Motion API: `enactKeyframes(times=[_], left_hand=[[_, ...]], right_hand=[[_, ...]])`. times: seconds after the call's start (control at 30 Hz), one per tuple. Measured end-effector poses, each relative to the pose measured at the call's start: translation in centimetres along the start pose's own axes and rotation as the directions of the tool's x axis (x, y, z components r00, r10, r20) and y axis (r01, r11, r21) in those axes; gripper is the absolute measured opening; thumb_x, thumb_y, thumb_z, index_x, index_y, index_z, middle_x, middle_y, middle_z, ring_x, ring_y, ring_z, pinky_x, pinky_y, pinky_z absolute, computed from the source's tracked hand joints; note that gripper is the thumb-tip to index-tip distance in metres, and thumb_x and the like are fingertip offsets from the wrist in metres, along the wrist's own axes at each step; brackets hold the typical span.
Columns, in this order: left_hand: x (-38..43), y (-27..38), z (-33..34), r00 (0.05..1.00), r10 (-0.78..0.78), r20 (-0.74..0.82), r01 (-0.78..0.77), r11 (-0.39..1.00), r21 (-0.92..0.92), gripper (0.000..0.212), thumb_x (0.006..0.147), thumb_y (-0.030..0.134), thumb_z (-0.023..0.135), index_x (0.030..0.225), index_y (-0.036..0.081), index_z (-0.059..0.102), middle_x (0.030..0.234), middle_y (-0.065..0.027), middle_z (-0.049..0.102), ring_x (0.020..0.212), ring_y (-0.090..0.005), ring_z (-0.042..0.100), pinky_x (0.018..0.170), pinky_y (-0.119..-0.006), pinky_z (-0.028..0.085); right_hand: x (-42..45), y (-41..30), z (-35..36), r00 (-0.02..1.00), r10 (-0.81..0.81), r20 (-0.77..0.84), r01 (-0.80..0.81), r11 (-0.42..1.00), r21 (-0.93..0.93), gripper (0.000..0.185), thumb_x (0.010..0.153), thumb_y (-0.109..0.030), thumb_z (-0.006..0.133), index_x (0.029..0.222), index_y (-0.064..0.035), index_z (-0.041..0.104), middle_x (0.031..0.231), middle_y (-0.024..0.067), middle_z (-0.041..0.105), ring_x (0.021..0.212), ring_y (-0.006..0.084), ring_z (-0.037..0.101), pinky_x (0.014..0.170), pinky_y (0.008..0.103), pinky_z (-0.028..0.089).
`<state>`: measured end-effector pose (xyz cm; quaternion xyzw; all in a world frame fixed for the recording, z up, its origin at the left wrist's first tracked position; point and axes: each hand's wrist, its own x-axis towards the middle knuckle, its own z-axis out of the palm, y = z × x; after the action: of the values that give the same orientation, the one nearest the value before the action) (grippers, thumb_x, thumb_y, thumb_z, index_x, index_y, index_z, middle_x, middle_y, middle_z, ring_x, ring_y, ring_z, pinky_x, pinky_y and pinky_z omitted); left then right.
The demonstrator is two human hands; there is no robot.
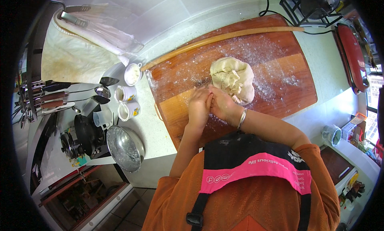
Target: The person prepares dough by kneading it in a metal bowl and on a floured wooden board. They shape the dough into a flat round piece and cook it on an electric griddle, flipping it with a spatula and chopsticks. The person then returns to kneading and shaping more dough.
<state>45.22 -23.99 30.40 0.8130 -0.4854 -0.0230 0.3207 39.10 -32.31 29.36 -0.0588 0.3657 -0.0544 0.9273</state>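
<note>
A pale, rough-topped lump of dough (237,81) sits on a flour-dusted wooden cutting board (279,102). Just left of the dough, my left hand (199,103) and my right hand (222,103) are pressed together over the board, fingers curled against each other. Whether anything lies between the palms is hidden. My right hand, with a silver bangle (242,118) at the wrist, is close beside the dough's lower left edge. Along the board's far side lies a long wooden rolling pin (222,38).
On the counter left of the board are a cup of white powder (133,75), two white cups (127,111) and a metal bowl (124,147). Ladles (102,93) and a cloth (78,53) hang at left. A red electric appliance (352,56) and a black rack (312,8) stand right.
</note>
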Motion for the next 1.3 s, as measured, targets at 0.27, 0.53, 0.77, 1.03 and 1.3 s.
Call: enactKeyframes(times=[0.27,0.53,0.77,1.03,1.3], left_hand=[[-1.8,3.1,0.7,0.592,-0.613,0.523,0.454,-0.283,-0.845,0.017,0.085,0.0,0.051,0.1,-0.003,0.058,0.095,-0.0102,0.063,0.096,-0.0169,0.058,0.082,-0.028,0.046],[-4.3,0.2,3.1,0.734,-0.529,0.427,0.405,-0.165,-0.9,0.013,0.086,-0.004,0.048,0.095,-0.005,0.057,0.094,-0.0086,0.062,0.09,-0.0152,0.058,0.079,-0.025,0.045],[-3.3,0.6,2.4,0.994,0.109,-0.02,-0.11,0.992,-0.057,0.02,0.077,0.0,0.056,0.095,-0.005,0.061,0.107,-0.0211,0.059,0.099,-0.0346,0.058,0.08,-0.036,0.05],[-1.6,3.7,0.7,0.721,-0.534,0.442,0.39,-0.216,-0.895,0.019,0.087,-0.001,0.048,0.101,-0.001,0.061,0.105,-0.0078,0.06,0.098,-0.0148,0.057,0.081,-0.027,0.047],[-2.3,4.1,1.7,0.702,-0.623,0.344,0.384,-0.075,-0.92,0.017,0.086,-0.003,0.049,0.097,-0.005,0.062,0.099,-0.0078,0.062,0.092,-0.0143,0.059,0.083,-0.027,0.048]], right_hand=[[0.0,0.2,0.0,0.991,-0.06,0.117,0.1,0.921,-0.376,0.029,0.092,-0.026,0.05,0.072,-0.0049,0.052,0.068,0.0059,0.054,0.065,0.0149,0.052,0.061,0.0284,0.044],[1.2,-0.9,-0.5,0.965,0.016,0.261,0.042,0.975,-0.217,0.031,0.092,-0.031,0.05,0.077,-0.0049,0.046,0.063,0.0036,0.043,0.062,0.016,0.045,0.059,0.0288,0.041],[1.0,0.4,0.2,0.977,-0.177,-0.12,0.159,0.977,-0.144,0.019,0.089,-0.022,0.056,0.085,-0.005,0.05,0.074,0.0059,0.05,0.07,0.0166,0.049,0.06,0.0296,0.042],[-1.2,-0.5,1.3,0.985,-0.132,0.107,0.163,0.909,-0.383,0.02,0.087,-0.021,0.059,0.077,-0.0043,0.055,0.066,0.006,0.057,0.063,0.0142,0.054,0.053,0.0254,0.044],[-1.3,-2.7,2.0,0.971,-0.024,0.237,0.056,0.99,-0.128,0.029,0.092,-0.029,0.05,0.073,-0.0089,0.045,0.058,0.0024,0.041,0.054,0.0166,0.041,0.055,0.029,0.042]])
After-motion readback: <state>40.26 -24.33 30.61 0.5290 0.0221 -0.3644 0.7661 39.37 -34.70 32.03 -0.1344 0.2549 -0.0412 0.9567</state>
